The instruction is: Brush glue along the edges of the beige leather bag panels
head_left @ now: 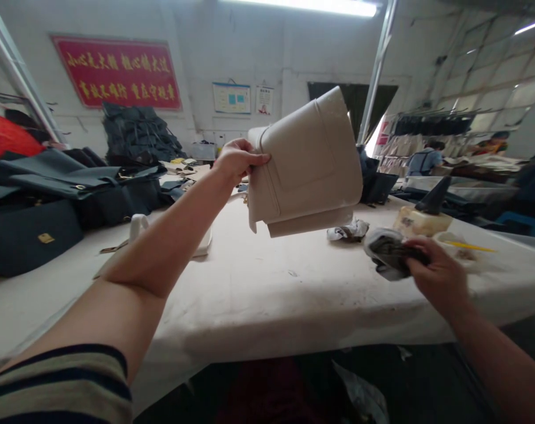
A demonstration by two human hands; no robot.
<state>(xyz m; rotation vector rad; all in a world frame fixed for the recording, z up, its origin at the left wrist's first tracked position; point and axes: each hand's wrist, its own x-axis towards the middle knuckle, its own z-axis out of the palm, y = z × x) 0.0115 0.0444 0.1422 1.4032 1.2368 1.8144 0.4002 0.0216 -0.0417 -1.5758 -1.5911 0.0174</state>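
My left hand point(237, 160) is raised above the table and closed on the left edge of a beige leather handbag point(307, 165), holding it up in the air with its flap side toward me. My right hand point(439, 277) is lower, at the right, closed on a crumpled dirty grey cloth point(389, 252) just above the white-covered table point(258, 288). The two hands are apart, the cloth well below and to the right of the bag.
Dark blue bags point(50, 206) are piled on the table's left side. A crumpled rag point(349, 231), a glue bottle with a black nozzle point(426, 215) and a white mug point(137, 227) stand on the table. Another person point(424, 160) works at the back right.
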